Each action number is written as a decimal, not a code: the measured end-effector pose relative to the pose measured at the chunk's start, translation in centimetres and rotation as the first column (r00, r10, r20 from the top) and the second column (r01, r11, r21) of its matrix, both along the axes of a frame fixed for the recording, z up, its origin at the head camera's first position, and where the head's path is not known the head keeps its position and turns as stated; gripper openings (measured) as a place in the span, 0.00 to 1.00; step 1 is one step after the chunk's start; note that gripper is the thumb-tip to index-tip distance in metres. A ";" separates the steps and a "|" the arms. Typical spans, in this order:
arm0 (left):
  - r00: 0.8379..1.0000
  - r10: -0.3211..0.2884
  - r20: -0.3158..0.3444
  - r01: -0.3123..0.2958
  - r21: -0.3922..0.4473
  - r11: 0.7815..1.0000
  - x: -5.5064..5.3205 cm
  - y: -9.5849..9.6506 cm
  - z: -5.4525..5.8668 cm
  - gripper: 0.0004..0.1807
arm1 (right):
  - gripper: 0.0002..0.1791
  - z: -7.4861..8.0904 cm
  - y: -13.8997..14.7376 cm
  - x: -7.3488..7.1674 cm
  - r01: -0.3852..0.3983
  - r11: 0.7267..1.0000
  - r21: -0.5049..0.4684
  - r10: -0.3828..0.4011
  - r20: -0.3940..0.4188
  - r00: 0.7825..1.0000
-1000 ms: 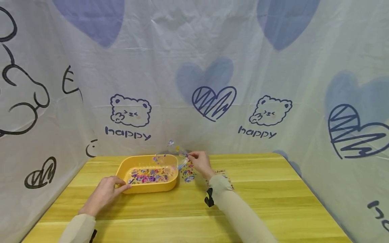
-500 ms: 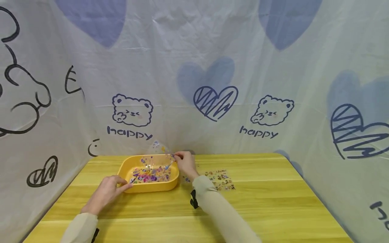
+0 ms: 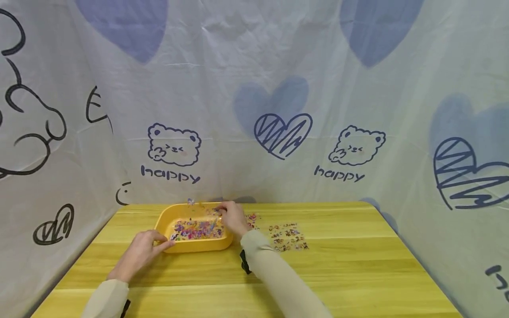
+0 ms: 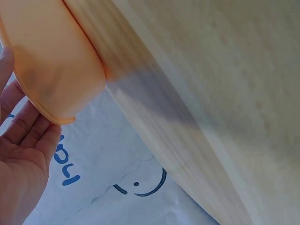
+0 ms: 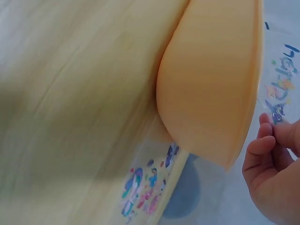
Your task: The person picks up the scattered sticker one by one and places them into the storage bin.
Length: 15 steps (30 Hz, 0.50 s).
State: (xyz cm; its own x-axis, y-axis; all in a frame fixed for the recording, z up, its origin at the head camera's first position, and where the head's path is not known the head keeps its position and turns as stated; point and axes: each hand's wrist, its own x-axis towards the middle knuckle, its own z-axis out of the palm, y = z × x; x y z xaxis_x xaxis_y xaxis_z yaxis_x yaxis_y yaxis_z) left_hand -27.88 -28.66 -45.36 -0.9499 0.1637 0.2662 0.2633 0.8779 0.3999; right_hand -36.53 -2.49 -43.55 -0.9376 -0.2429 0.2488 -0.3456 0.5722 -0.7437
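Observation:
A yellow plastic tray (image 3: 195, 246) stands on the table, with sheets of small colourful stickers lying inside. At its front left corner my left hand (image 3: 137, 252) grips the rim; in the left wrist view the fingers curl round the tray's edge (image 4: 49, 111). My right hand (image 3: 235, 220) is over the tray's right side. Between thumb and fingertips it pinches a clear sticker sheet (image 5: 282, 89) with small coloured figures. In the head view this sheet leans across the back of the tray, its printed spots showing above the far rim.
Just right of the tray, a sticker sheet (image 5: 145, 183) lies on the table, partly hidden by my right arm in the head view. Another sticker sheet (image 3: 288, 237) lies farther right. A printed white curtain (image 3: 246, 176) hangs behind the wooden table (image 3: 358, 265).
My right hand has moved left and slightly down with the sticker sheet, from beside the tray to over it. My left hand keeps its hold on the rim.

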 end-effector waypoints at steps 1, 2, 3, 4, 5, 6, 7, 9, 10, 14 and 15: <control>1.000 0.000 -0.007 0.000 -0.001 1.000 0.0 0.0 0.0 0.15 | 0.15 0.0 -0.1 0.0 -0.019 1.000 0.021 0.019 -0.005 1.000; 1.000 0.001 -0.014 -0.001 -0.002 1.000 0.0 0.0 0.0 0.15 | 0.15 0.0 -0.2 0.0 -0.035 0.999 0.039 0.036 -0.005 0.999; 1.000 0.002 -0.017 -0.002 -0.003 1.000 0.0 0.0 0.1 0.15 | 0.15 0.1 -0.3 0.0 -0.048 0.997 0.059 0.048 -0.004 0.999; 1.000 0.002 -0.018 -0.002 -0.002 1.000 0.0 0.0 0.1 0.15 | 0.15 0.1 -0.4 0.1 -0.061 0.995 0.075 0.061 -0.003 0.998; 1.000 0.003 -0.015 -0.003 -0.002 1.000 0.0 0.0 0.1 0.15 | 0.15 0.1 -0.4 0.1 -0.073 0.994 0.084 0.073 0.002 0.997; 1.000 0.001 -0.013 -0.001 -0.002 1.000 0.0 0.0 0.1 0.16 | 0.15 0.1 -0.6 0.1 -0.084 0.992 0.098 0.084 0.006 0.996; 1.000 0.001 -0.006 -0.001 -0.002 1.000 0.0 0.1 0.2 0.16 | 0.14 0.1 -0.7 0.1 -0.089 0.990 0.109 0.088 0.013 0.996; 1.000 0.000 0.004 0.000 -0.001 1.000 0.1 0.1 0.2 0.16 | 0.15 0.1 -0.9 0.2 -0.105 0.984 0.142 0.103 0.019 0.994; 1.000 0.001 0.009 -0.001 -0.001 1.000 0.1 0.1 0.2 0.16 | 0.16 0.1 -1.1 0.2 -0.115 0.981 0.159 0.112 0.027 0.993; 0.999 0.011 0.030 -0.011 0.000 1.000 0.2 0.1 0.1 0.16 | 0.23 -0.1 -1.5 0.4 -0.132 0.951 0.280 0.124 0.047 0.991; 0.999 0.014 0.034 -0.014 0.000 1.000 0.2 0.1 0.1 0.16 | 0.27 -0.1 -1.6 0.5 -0.130 0.942 0.308 0.116 0.063 0.991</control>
State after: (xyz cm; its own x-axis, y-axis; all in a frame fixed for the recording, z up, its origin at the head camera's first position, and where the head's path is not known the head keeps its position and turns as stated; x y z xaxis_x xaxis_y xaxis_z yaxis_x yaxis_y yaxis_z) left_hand -27.71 -28.57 -45.23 -0.9606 0.1507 0.2333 0.2375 0.8813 0.4086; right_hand -36.02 -4.10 -43.63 -0.9036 -0.4159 0.1025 -0.3997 0.7324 -0.5512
